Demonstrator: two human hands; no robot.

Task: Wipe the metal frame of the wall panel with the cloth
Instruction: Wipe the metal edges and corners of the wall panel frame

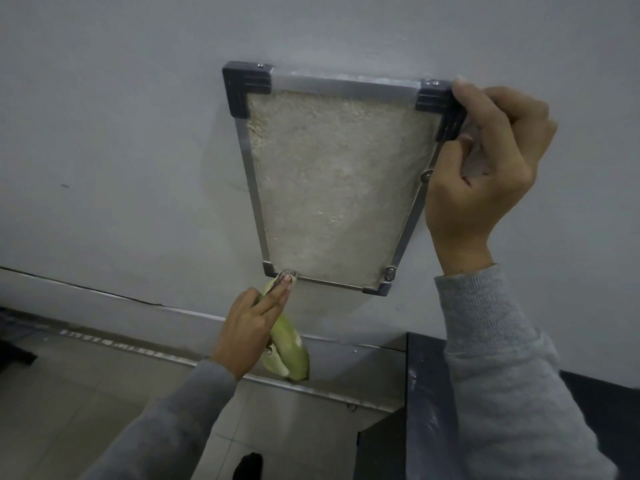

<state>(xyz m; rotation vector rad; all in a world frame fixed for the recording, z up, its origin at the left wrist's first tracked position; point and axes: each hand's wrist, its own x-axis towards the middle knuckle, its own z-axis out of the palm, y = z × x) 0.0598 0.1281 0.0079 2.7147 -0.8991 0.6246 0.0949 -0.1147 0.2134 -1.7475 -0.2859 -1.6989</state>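
Observation:
A wall panel with a rough beige face sits in a thin metal frame (251,188) with dark plastic top corners, mounted on a pale grey wall. My left hand (251,327) holds a light green cloth (289,355) and presses its tip with two fingers against the frame's bottom rail near the lower left corner. The rest of the cloth hangs down below the hand. My right hand (485,168) grips the frame's upper right corner and right rail, fingers curled around the dark corner piece.
A metal skirting strip (329,393) runs along the wall's base above a tiled floor (69,393). A dark cabinet or counter (426,393) stands against the wall at the lower right, below my right sleeve. A dark object lies at the left edge.

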